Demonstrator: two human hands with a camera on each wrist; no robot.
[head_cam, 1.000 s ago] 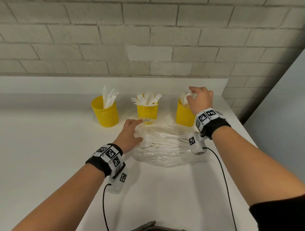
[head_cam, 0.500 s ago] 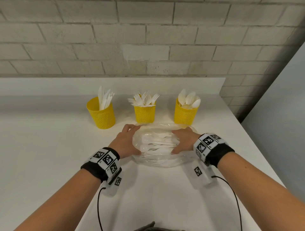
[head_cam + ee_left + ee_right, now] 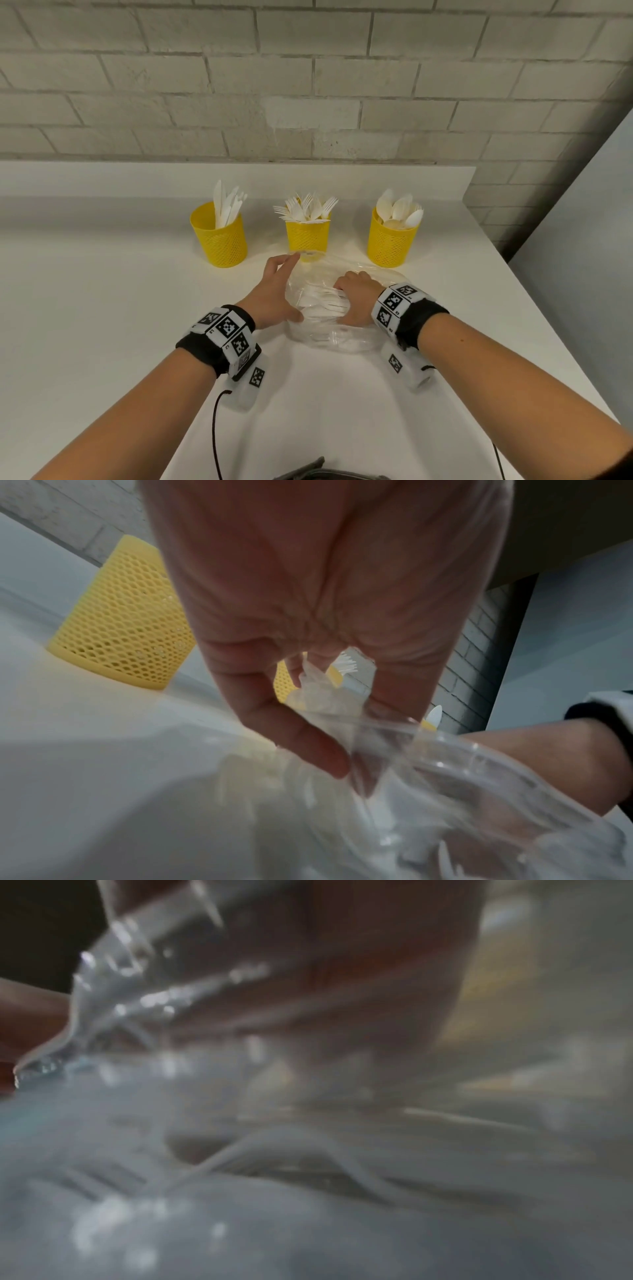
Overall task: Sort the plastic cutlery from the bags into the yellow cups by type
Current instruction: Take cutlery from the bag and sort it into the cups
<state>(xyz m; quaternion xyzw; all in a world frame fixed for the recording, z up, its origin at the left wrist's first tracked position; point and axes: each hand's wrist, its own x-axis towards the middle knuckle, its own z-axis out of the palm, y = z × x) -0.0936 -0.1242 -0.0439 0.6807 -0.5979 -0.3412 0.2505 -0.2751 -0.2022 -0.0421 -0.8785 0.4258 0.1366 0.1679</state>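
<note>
Three yellow mesh cups stand in a row by the wall: the knife cup [image 3: 221, 240] on the left, the fork cup [image 3: 307, 236] in the middle, the spoon cup [image 3: 392, 241] on the right. In front of them lies a clear plastic bag [image 3: 342, 337] with white cutlery [image 3: 320, 296] inside. My left hand [image 3: 281, 291] holds the bag's left edge, and the film [image 3: 325, 696] passes between its thumb and fingers. My right hand [image 3: 354, 298] is inside the bag mouth with its fingers curled over the cutlery. The right wrist view is blurred, showing only film and white pieces [image 3: 274, 1150].
The white counter [image 3: 102, 325] ends at a brick wall behind the cups and has an edge on the right [image 3: 548, 335]. A dark object [image 3: 318, 471] shows at the near edge. Cables run from both wrist cameras.
My right hand left the spoon cup, came down to the bag and reached into it. The left hand stayed at the bag's left edge.
</note>
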